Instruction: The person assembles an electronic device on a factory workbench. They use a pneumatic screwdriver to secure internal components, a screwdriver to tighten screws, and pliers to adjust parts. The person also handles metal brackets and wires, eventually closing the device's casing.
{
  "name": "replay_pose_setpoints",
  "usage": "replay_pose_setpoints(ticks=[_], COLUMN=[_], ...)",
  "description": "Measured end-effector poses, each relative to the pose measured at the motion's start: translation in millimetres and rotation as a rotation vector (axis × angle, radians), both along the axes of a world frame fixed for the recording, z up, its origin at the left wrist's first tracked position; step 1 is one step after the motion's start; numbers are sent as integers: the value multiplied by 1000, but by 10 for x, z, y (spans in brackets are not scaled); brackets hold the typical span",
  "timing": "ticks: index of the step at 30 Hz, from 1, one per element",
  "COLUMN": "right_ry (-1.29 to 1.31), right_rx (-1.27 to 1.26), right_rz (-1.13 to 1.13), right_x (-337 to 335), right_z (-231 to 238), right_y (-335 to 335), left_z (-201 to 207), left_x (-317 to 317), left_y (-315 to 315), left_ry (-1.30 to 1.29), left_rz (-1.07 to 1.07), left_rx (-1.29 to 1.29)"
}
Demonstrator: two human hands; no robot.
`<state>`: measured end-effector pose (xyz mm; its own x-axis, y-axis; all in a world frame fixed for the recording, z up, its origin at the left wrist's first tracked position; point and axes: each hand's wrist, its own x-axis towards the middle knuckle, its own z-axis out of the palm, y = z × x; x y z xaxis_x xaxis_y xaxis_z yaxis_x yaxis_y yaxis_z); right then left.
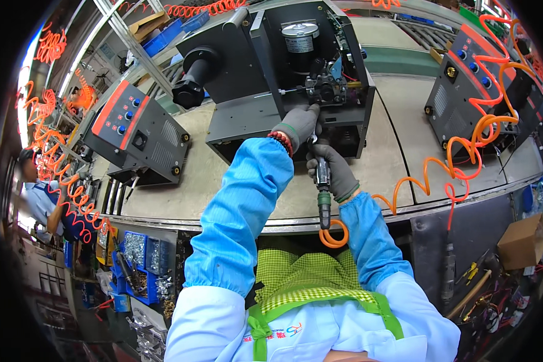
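Blue sleeves reach up from the apron to an open welder chassis on the table. Its side panel is off, motor and wire-feed unit exposed, so assembly looks partway. Right hand is clamped on an air screwdriver, held upright; left hand, fingers curled, presses the chassis base.

Table: long curved work surface, pale beige top, metal near edge. On it, centre: open dark grey machine chassis with exposed motor and wire-feed parts. Left: closed dark grey machine with red control panel. Far right: similar closed machine, an orange coiled air hose trailing beside it.
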<state>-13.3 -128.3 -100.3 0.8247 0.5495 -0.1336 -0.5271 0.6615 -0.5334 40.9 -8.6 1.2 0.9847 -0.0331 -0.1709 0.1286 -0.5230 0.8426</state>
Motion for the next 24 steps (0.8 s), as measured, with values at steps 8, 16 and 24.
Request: replay_pose_setpoints(ticks=[8,16,24], right_ry=[18,42,20], right_rx=[66,17,52], right_rz=[51,-13,42], right_x=[12,-12,12], right_z=[-20,44,-36], right_y=[10,-22,-18], left_z=[40,123,44], left_x=[-38,-78,0], left_y=[-10,-67,27], left_ry=[-4,36,3], left_rz=[5,6,-19], left_rx=[-51,-5,39])
